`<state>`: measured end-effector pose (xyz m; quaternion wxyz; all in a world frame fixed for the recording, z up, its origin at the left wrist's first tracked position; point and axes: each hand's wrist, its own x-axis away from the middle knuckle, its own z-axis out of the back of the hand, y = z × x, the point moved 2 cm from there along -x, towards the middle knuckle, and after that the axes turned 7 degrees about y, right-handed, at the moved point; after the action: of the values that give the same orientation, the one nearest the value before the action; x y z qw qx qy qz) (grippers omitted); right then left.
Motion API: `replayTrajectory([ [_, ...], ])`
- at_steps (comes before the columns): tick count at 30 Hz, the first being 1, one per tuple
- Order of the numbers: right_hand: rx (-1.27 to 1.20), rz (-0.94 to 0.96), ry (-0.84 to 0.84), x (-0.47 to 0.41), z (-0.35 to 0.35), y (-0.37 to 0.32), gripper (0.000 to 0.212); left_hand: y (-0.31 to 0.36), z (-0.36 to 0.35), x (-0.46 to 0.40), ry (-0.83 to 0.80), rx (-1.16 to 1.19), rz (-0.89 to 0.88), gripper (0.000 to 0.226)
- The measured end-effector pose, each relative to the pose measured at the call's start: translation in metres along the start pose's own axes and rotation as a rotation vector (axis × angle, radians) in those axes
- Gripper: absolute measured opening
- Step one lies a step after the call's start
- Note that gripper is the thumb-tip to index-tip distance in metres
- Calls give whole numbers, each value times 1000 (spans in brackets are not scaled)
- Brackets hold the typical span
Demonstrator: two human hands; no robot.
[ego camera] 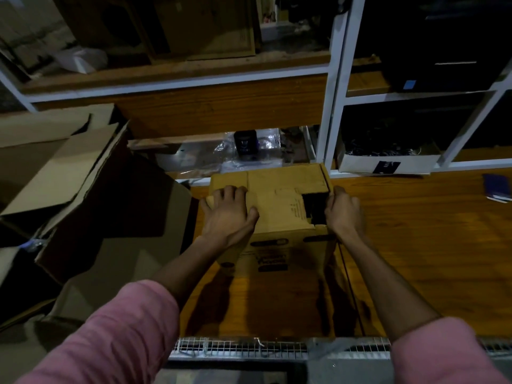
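A brown cardboard box (282,200) stands on the wooden table (415,231) in the middle of the view, its top flaps folded down with a dark gap left open at the right. My left hand (228,210) lies on the left top flap, fingers curled and pressing down on it. My right hand (345,210) grips the box's right top edge beside the gap, fingers wrapped over the side. Black print shows on the box's near face.
Flattened and open cardboard boxes (63,173) pile up at the left. White-framed shelves (332,87) rise behind the table, holding cartons, plastic bags and a white box of dark cables (388,159). A dark notebook (497,187) lies at the table's right. Wire mesh (249,347) edges the near side.
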<state>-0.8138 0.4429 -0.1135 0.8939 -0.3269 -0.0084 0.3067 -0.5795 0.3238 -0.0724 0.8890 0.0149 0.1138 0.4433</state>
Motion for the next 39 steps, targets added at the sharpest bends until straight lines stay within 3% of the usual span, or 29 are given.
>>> replayTrajectory([
  [3, 34, 63, -17, 2, 8, -5, 16, 9, 34, 3, 136, -62, -24, 56],
  [5, -47, 112, 51, 7, 23, -14, 20, 15, 60, 8, 270, -14, -141, 46],
  [8, -329, 152, 119, 16, 53, -36, 23, 23, 83, 18, 178, 143, -309, 39],
  [10, -565, 92, -72, 21, 67, -53, 23, 25, 80, 28, -45, 222, -332, 34],
  [12, -605, 43, -371, 31, 71, -68, 20, 23, 65, 43, -211, 234, -314, 25],
  [14, -369, 150, -569, 47, 63, -78, 21, 16, 45, 61, -242, 130, -314, 23],
  [17, 3, 344, -710, 75, 39, -86, 36, 7, 25, 85, -143, -18, -359, 34],
  [21, 375, 459, -585, 96, 13, -86, 54, 12, 24, 94, -74, -70, -398, 41],
  [23, 399, 498, -505, 107, 9, -86, 44, 18, 26, 95, -38, 59, -405, 46],
  [26, 398, 457, -393, 122, 2, -82, 19, 35, 31, 94, -126, 455, -312, 57],
  [29, 392, 427, -341, 129, -4, -74, 10, 48, 24, 85, -219, 568, -232, 62],
  [32, 262, 438, -346, 134, 4, -68, 15, 46, 11, 81, -277, 437, -132, 65],
  [34, 302, 499, -339, 136, 8, -69, 21, 34, 9, 77, -253, 309, -34, 71],
  [39, 269, 498, -375, 131, 11, -70, 22, -21, 11, 63, 41, -86, -59, 68],
])
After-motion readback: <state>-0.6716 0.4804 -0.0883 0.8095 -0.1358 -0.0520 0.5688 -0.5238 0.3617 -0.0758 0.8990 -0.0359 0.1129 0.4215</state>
